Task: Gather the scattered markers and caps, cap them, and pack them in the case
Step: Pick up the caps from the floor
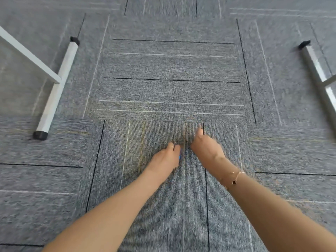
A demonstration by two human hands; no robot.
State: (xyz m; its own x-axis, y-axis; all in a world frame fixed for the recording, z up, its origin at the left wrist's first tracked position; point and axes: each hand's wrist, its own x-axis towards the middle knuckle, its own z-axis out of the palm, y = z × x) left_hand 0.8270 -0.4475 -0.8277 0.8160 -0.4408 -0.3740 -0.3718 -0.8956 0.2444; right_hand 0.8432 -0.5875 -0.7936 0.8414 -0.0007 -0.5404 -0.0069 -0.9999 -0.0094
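Two bare hands meet low in the middle of a grey carpet floor laid in tiles with thin black and white lines. Broad carpet stretches away on the far side of the hands and to both sides of them. At the far left a white metal table foot with black end caps lies along the floor, a white bar joining it from the left edge. At the far right a second metal leg, also black-tipped, slants toward the right edge. Both stand well apart from the hands.

The left hand reaches forward from the near left, palm down, knuckles up, with a thin ring on one finger. Its fingers curl down and inward, and a small sliver of a blue object, possibly a marker or cap, shows just at their right edge; the fingers appear clamped on it, though most of it is hidden and blurred. The right hand comes in from the near right, its forearm crossing the frame on a slant, a gold bracelet on the wrist. Its back faces the camera and one finger points away toward the far side. The other fingers fold under the hand beside the left fingertips, and I cannot tell whether they grip anything. The two hands are almost touching.
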